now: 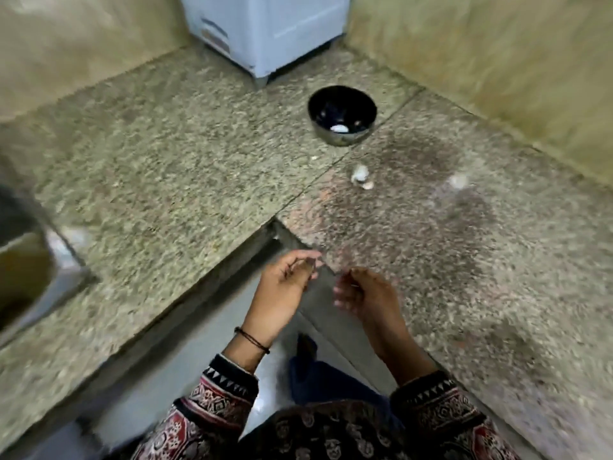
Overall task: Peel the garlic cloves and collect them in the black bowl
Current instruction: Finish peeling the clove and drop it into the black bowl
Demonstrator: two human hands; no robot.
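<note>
Left hand (285, 280) at the counter (159, 167) edge, fingers curled; too blurred to tell what it holds. Black bowl (341, 94) ahead, one white clove (339, 128) inside; unpeeled garlic (360, 174) near it. Right hand (361, 290) curled, equally unclear. I'd nip the tip and strip the skin whole.

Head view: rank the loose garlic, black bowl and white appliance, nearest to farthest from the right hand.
From the right hand:
1. Garlic, straight ahead of it.
2. Black bowl, farther back, slightly left.
3. White appliance, at the back, more to the left.
</note>
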